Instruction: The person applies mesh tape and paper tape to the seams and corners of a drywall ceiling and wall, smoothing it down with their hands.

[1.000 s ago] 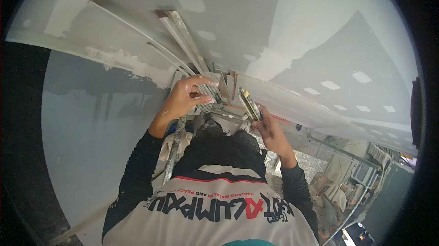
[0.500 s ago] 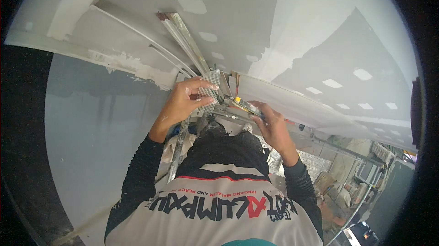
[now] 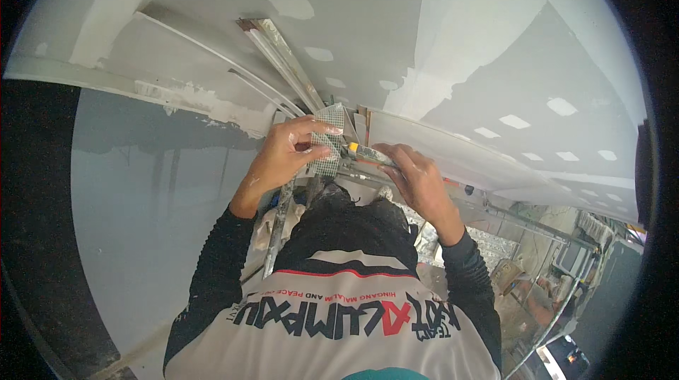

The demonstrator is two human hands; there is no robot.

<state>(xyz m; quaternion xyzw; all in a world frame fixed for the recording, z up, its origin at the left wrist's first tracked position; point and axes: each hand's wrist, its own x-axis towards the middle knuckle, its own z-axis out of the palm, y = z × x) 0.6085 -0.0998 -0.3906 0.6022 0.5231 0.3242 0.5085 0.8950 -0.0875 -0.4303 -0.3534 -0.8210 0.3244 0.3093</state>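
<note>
My left hand [image 3: 277,159] is closed on a short strip of mesh drywall tape [image 3: 327,120], pinched between thumb and fingers. The pale grid of the tape hangs upright in front of me, its lower end below my thumb. To its right, my right hand [image 3: 422,183] grips a slim, plaster-smeared utility knife [image 3: 368,156]. The yellow part of the knife points left, close to the tape's right edge. Whether the blade touches the mesh is too small to tell. White compound spots mark my left fingers.
Long metal profiles [image 3: 286,65] lean against the patched grey drywall [image 3: 368,19] ahead. At left stretches a smooth grey surface [image 3: 155,231]. Scaffold tubes [image 3: 283,217] pass beneath my hands. Lower down on the right are cluttered materials [image 3: 523,288] and another pale tube [image 3: 559,316].
The knife in my right hand has moved left, nearer the tape, and lies flatter. The tape has turned to show more of its face. My left hand stays nearly in place.
</note>
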